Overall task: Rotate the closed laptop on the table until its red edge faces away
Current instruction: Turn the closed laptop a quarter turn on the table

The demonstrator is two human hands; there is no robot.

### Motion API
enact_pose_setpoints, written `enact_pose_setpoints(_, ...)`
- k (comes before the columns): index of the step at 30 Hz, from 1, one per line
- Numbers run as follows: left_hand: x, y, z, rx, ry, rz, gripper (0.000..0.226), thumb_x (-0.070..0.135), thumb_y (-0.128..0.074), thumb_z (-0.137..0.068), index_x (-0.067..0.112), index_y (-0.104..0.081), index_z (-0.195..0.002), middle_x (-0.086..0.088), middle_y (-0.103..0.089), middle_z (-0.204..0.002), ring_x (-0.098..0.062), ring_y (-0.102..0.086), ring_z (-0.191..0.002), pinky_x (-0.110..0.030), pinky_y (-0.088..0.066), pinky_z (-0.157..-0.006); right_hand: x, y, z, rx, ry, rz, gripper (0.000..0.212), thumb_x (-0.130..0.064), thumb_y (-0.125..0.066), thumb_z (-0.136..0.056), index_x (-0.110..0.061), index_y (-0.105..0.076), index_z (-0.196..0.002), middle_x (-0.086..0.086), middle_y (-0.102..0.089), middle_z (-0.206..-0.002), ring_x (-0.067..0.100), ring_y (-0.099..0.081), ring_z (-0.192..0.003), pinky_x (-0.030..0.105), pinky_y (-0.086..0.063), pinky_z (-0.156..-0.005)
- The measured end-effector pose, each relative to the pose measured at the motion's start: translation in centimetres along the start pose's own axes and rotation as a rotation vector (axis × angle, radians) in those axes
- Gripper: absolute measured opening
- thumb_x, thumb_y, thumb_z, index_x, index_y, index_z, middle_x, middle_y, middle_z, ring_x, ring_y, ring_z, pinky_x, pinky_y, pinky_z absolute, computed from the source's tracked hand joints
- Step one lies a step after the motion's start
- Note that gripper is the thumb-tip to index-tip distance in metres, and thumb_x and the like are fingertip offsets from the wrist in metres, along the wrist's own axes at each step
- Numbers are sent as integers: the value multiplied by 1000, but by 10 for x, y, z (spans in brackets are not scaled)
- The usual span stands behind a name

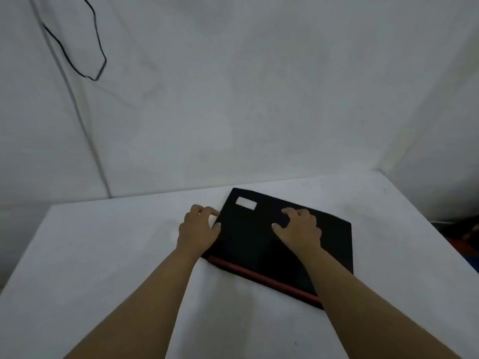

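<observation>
A closed black laptop lies flat on the white table, turned askew. Its red edge runs along the side nearest me, slanting down to the right. A white label sits near the lid's far left corner. My left hand is at the laptop's left side, fingers curled around that edge. On top of the lid rests my right hand, fingers spread and bent, pressing down. My right forearm covers part of the red edge's right end.
White cloth covers the table and the wall behind it. A black cable hangs on the wall at the upper left. The table's right edge drops off to dark and coloured objects beside it.
</observation>
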State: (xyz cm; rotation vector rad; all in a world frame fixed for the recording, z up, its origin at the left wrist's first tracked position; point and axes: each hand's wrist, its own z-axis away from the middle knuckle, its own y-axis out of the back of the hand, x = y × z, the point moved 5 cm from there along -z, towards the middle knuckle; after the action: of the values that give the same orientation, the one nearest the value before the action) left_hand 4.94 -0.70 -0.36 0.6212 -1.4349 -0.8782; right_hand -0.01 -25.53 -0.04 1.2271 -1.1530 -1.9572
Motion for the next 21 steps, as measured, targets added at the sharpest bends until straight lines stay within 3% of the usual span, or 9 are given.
enact_pose_setpoints(5,-29,-49,1,-196,214,30,70,36,-67,-91,15,-38,-151,-16,-34,-154,-35,-45,-138,-46,-44,-109,45,-26,1,-64,-159,70,67,-53,-60,-85,-30,-41,-145,10,-33,-151,32,-27,-142,56,-29,-112)
enact_pose_setpoints(9,-31,-74,-4,-210,337,146,102,52,-72,-83,13,-17,-160,-17,-27,-159,-38,-32,-147,-52,-34,-118,68,-40,3,-32,-221,84,80,-61,-58,-84,-30,-29,-151,14,-25,-155,34,-21,-145,58,-27,-114)
enact_pose_setpoints(15,-26,-100,-6,-225,388,-2,142,77,-75,-59,24,8,-161,-13,-9,-167,-36,-17,-154,-54,-21,-122,100,-46,13,62,-315,118,93,-80,-54,-73,-39,-24,-151,12,-14,-161,36,-5,-151,66,-12,-115)
enact_pose_setpoints(18,-28,-104,-7,-221,405,-30,148,80,-75,-54,24,10,-161,-12,-9,-167,-36,-17,-155,-55,-21,-121,114,-43,18,85,-466,61,108,-90,-56,-57,-43,-22,-148,14,-12,-160,39,-6,-148,68,-16,-111)
enact_pose_setpoints(21,-29,-100,-9,-193,449,-3,152,78,-79,-50,21,9,-161,-13,-11,-168,-36,-18,-155,-56,-22,-121,121,-38,18,137,-589,-64,116,-86,-64,-53,-35,-21,-149,16,-19,-155,41,-22,-143,64,-28,-109)
